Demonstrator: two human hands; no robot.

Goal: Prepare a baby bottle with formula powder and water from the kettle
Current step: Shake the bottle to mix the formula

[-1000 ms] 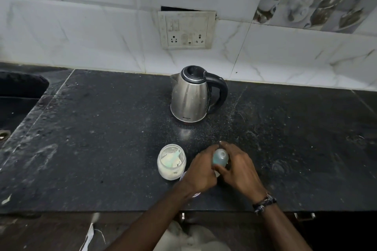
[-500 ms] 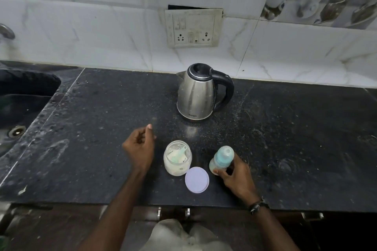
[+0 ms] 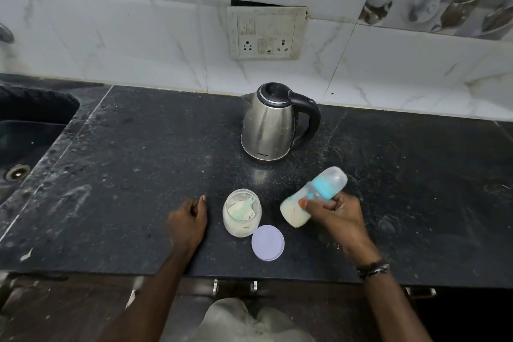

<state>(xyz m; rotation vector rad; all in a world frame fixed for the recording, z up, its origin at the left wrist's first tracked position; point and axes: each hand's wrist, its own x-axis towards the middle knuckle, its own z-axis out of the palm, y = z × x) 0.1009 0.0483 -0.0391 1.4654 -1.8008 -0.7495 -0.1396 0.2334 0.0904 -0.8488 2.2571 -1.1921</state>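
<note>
Black stone counter (image 3: 125, 175) w/ a sunken sink (image 3: 25, 147) is seen at far left; a drain (image 3: 17, 172) is visible in its floor. L hand (image 3: 188, 221) is laid on the counter just left of the formula jar (image 3: 242, 212), fingers loosely curled, nothing held; not touching the jar. Jar is open, upright, part-filled w/ pale powder; a light-coloured scoop (image 3: 245, 207) is lodged inside. Lilac lid (image 3: 268, 242) is laid flat on the counter, near-right of the jar, just beside its base. Steel kettle (image 3: 268, 125) w/ black lid & handle is set farther back, centre, handle to the right, apart from the other items. Wall socket plate (image 3: 266, 33) is mounted on the marble-look tiles above it. Baby bottle (image 3: 313, 196) is gripped by the R hand (image 3: 337, 214) right of the jar, fingers and thumb wrapped round its mid-section; it is lifted off the counter & tilted, capped top pointing far-right, base near-left. Teal collar is fitted under a clear cap; milky liquid is seen in the lower part. Dark wristband (image 3: 373, 268) is worn on the R wrist. Cabinet handles (image 3: 234, 286) are visible below the counter's near edge.
</note>
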